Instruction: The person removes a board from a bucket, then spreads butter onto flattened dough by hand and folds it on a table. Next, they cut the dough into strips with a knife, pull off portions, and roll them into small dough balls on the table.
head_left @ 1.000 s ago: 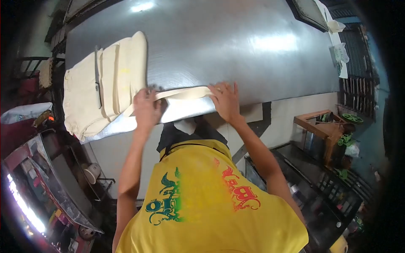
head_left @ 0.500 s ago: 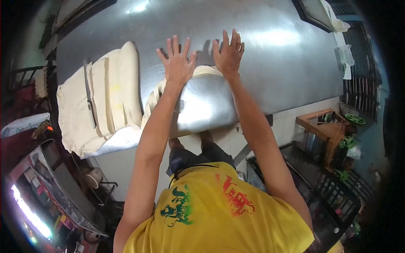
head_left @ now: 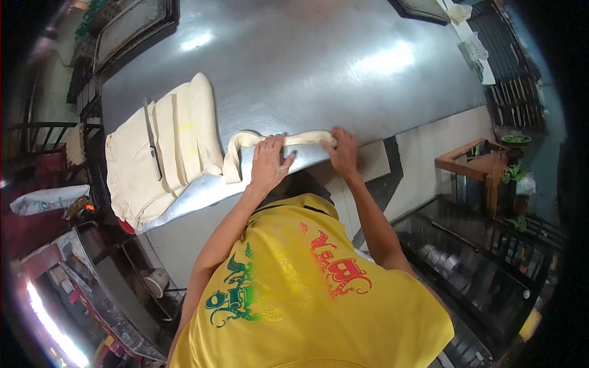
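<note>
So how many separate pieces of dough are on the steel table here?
2. The big slab of dough lies at the table's left end with a knife on it. The dough rope sits at the near edge under the left hand and right hand.

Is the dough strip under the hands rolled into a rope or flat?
Rolled: the dough strip shows as a thin rope between both hands.

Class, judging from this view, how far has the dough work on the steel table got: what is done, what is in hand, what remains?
Done: a knife lies on the pale slab of dough, already cut into strips. In hand: left hand and right hand press one long dough strip near the steel table edge. Left: the slab's other strips lie unrolled.
</note>
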`<act>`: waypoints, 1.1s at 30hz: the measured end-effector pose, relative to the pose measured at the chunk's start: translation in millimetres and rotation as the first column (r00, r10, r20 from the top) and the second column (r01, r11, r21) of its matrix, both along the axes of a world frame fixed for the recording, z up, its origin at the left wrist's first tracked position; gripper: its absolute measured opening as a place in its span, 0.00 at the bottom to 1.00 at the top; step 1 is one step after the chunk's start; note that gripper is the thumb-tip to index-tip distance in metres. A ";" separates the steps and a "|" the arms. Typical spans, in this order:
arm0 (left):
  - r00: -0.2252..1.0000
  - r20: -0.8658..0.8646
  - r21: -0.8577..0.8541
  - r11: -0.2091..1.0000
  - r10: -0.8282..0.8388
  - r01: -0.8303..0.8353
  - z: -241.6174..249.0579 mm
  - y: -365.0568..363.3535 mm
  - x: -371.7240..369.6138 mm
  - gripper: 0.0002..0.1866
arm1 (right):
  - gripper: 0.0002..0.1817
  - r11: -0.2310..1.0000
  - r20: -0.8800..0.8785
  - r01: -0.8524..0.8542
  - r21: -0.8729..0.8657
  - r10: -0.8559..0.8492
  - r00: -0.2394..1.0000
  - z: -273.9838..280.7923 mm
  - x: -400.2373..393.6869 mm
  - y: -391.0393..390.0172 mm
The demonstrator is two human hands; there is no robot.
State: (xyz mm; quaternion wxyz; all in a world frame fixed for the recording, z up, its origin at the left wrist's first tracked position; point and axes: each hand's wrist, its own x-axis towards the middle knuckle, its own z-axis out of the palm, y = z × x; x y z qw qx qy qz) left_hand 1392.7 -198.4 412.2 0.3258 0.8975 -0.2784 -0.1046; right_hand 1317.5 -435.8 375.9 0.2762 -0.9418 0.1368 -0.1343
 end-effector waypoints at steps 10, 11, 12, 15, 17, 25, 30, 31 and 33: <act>0.983 -0.184 0.195 0.980 0.005 0.031 30.3 -49.1 33.8 0.17 | 0.20 0.933 -0.204 -0.185 0.309 0.255 0.945 88.8 73.2 51.6; 0.979 -0.199 0.252 0.968 0.037 0.015 30.7 -50.8 28.0 0.17 | 0.21 0.936 -0.313 -0.167 0.309 0.266 0.912 84.5 78.1 51.7; 0.975 -0.211 0.310 0.951 0.072 -0.003 31.7 -51.7 21.2 0.18 | 0.21 0.941 -0.326 -0.203 0.270 0.288 0.901 73.9 78.1 50.8; 0.967 -0.254 0.397 0.914 0.022 0.084 3.8 -50.1 17.3 0.19 | 0.22 0.905 -0.407 -0.349 0.244 0.422 0.810 58.6 71.4 39.4; 0.948 -0.318 0.390 0.911 0.001 0.130 -17.0 -51.2 16.1 0.23 | 0.20 0.754 -0.396 -0.271 0.598 0.572 0.718 97.4 50.2 26.0; 0.831 -0.536 -0.200 0.934 0.149 -0.296 23.7 -37.9 33.3 0.38 | 0.17 0.886 0.136 -0.423 -0.192 0.450 0.882 109.5 78.4 1.4; 0.962 -0.241 -0.585 0.810 -0.131 -0.037 1.6 -40.9 28.2 0.37 | 0.22 0.484 -0.136 -0.031 0.875 0.306 0.942 82.4 65.2 21.8; 0.936 -0.334 -0.420 0.906 -0.108 -0.045 9.3 -39.5 38.8 0.31 | 0.20 0.463 -0.142 0.084 0.882 0.090 0.986 78.1 69.7 26.7; 0.866 -0.500 -0.047 0.999 -0.004 -0.023 23.4 -33.6 51.1 0.22 | 0.19 0.797 0.051 -0.187 0.574 0.194 0.980 34.6 71.5 39.4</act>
